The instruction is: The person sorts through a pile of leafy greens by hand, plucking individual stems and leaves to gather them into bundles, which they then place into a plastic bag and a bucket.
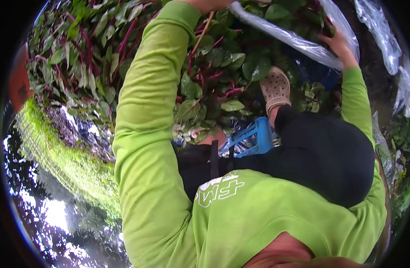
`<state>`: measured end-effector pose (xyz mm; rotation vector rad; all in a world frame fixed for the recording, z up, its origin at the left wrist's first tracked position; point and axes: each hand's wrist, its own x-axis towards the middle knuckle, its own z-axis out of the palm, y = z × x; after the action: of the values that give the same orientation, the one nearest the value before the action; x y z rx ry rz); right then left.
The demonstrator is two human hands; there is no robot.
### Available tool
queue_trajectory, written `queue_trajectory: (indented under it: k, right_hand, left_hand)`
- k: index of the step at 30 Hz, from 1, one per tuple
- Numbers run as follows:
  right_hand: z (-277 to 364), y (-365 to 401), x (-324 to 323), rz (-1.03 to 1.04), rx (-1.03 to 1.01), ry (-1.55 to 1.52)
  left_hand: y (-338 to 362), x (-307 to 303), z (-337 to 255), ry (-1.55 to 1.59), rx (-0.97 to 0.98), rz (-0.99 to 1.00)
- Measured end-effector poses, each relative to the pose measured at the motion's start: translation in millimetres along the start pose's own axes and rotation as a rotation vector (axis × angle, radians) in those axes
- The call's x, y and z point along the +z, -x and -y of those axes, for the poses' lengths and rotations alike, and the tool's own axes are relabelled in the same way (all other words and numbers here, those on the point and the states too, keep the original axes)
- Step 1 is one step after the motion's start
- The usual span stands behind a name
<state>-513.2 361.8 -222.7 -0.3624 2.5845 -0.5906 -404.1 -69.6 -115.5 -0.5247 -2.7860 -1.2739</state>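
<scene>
Sheet: a clear plastic sheet (285,38) stretches as a gathered band across the top of the view, over the leafy plants (214,71).
Sheet's ends: its one end lies just beside the left hand (209,3); the other end runs up to the right hand (340,44) and on past it toward the upper edge.
Right grip: the right hand is clenched on the sheet, fingers (329,30) curled over its far fold, so the band passes directly under the palm.
Left grip: the left hand is mostly cut off by the top edge of the view, so I cannot tell whether it grasps anything; a thin tan stalk (202,33) runs down from it into the leaves.
Room under the sheet: green leaves on red-purple stems fill the space between the two arms, with no bare ground showing there.
Near edge: a beige clog (275,87) stands among the leaves just below the sheet's middle, and behind it is a blue stool (254,138) under the person's dark trousers.
Right edge: more loose plastic (377,29) lies crumpled beyond the right hand, well clear of the held band.
Left edge: the plants reach out to a grass strip (66,161); an orange-red object (19,80) sits at the rim, too cropped to identify.
</scene>
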Motion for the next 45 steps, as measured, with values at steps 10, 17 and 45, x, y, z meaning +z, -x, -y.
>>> queue_trajectory:
  k: [10, 17, 45]
  right_hand:
    - [94, -8, -95, 0.524, -0.004, 0.441]
    - [299, 48, -114, 0.425, -0.82, 0.204]
    - [386, 144, -134, -0.61, -1.119, 0.321]
  left_hand:
    - [205, -41, -107, 0.421, -0.914, 0.107]
    - [271, 73, -136, -0.711, -0.582, 0.155]
    - [298, 100, -123, -0.434, -1.327, -0.96]
